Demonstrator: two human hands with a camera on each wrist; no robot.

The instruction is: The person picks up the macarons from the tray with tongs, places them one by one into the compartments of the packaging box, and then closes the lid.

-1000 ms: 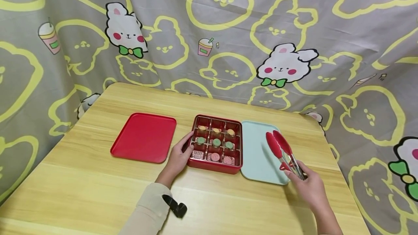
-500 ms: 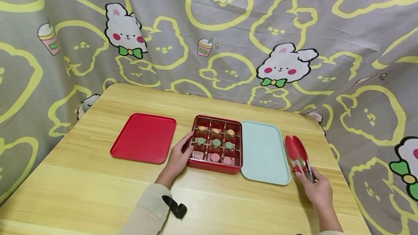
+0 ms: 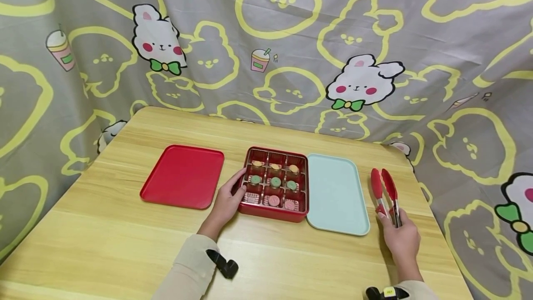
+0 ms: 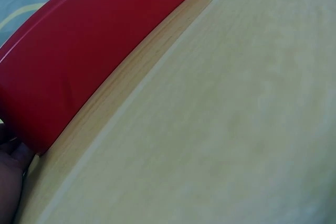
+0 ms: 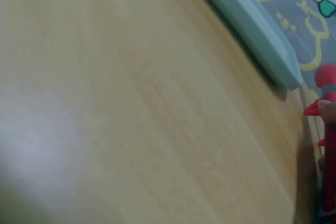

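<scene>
A red box (image 3: 275, 216) with a clear divided insert stands mid-table. Its compartments hold yellow round pieces (image 3: 293, 169) in the back row, green ones (image 3: 275, 182) in the middle and pink ones (image 3: 274, 201) in front; the front-left compartment shows only a patterned bottom. My left hand (image 3: 226, 203) holds the box by its left side, thumb at the rim near the front corner. In my right hand (image 3: 401, 240) are red-tipped tongs (image 3: 389, 185), gripped by their metal arms right of the pale blue tray. The tong tips are apart, with nothing between them.
Against the box's right side lies the pale blue tray (image 3: 337, 193). A flat red lid (image 3: 183, 177) lies to the left on the wooden table (image 3: 125, 244). Behind the table hangs a patterned grey curtain (image 3: 291, 119).
My right hand has carried the tongs from above the blue tray rightward, past its right edge. The left hand and the box have stayed in place.
</scene>
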